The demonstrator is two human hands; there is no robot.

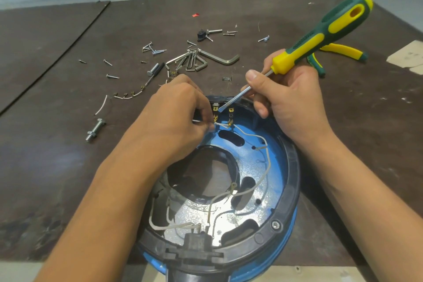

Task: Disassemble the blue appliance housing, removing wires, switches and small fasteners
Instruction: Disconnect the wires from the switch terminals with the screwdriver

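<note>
Two hands at the blue housing [274, 151]

Set open side up, the round housing sits at the near edge of the dark tabletop [68, 167]. The left hand [178, 110] reaches over its far rim, fingers pinching a white wire [249, 136] at a brass terminal [230, 111]. The right hand [290, 101] has its fingers curled round a green-and-yellow screwdriver [320, 36], whose blade tip is at the terminals. Hex keys [196, 59], loose screws [155, 49] and a bolt [95, 129] lie farther back and to the left.

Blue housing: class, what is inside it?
Visible: white wires crossing its floor to brass terminals at the far rim, where the screwdriver tip touches. The left hand, pinching a wire, hides the left part.
</note>
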